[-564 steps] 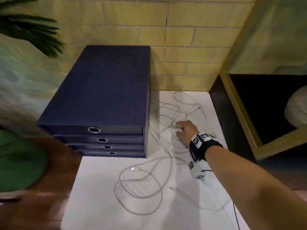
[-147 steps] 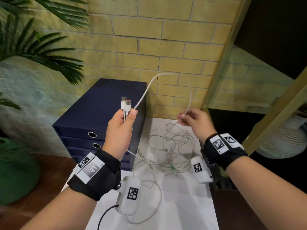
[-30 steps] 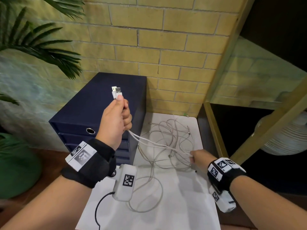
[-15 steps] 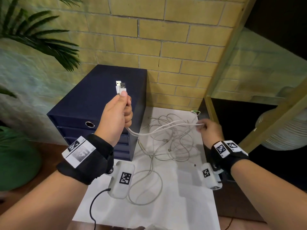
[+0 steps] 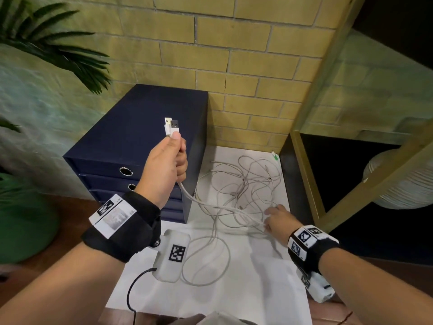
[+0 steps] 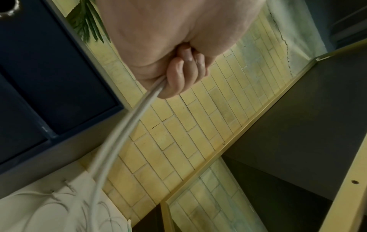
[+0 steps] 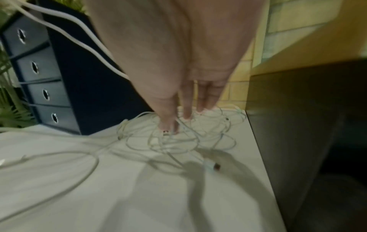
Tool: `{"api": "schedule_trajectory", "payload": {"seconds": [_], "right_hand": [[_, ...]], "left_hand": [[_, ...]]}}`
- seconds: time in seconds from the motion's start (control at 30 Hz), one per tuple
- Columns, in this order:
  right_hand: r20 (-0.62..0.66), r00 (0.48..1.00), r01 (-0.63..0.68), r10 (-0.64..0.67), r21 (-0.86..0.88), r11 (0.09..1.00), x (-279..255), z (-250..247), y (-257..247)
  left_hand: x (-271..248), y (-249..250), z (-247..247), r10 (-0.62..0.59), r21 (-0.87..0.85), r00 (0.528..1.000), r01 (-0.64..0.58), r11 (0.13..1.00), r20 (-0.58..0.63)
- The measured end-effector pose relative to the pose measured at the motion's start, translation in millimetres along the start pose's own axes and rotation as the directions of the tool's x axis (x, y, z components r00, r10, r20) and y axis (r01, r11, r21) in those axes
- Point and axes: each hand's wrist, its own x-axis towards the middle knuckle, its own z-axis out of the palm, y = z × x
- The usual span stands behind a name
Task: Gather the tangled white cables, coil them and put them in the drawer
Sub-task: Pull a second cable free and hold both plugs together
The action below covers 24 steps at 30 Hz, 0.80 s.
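Observation:
My left hand is raised in front of the navy drawer unit and grips two white cables just below their USB plugs. In the left wrist view its curled fingers close round both strands. The strands sag down to my right hand, low at the near right edge of the cable tangle on the white table. In the right wrist view thumb and forefinger meet on a strand beside a small metal plug. All drawers are shut.
One large cable loop lies near the table's front. A dark, gold-framed shelf walls off the table's right side, with a white ribbed object inside. Palm leaves and a green pot stand left. A brick wall lies behind.
My right hand has dropped from chest height at the table's far right down to the near edge of the tangle. The two strands now slope downward. My left hand has stayed put.

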Motion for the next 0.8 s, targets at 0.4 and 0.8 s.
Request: {"api": "schedule_trajectory", "payload": {"seconds": [0.4, 0.8], "right_hand": [[-0.225, 0.973, 0.111, 0.046, 0.634, 0.765, -5, -25, -5], [0.053, 0.993, 0.111, -0.104, -0.177, 0.978, -1, 10, 0]], "left_hand": [[5, -1, -2, -0.023, 0.004, 1.0, 0.023, 1.0, -0.006], [6, -5, -5, -0.046, 0.006, 0.999, 0.046, 0.999, 0.019]]}}
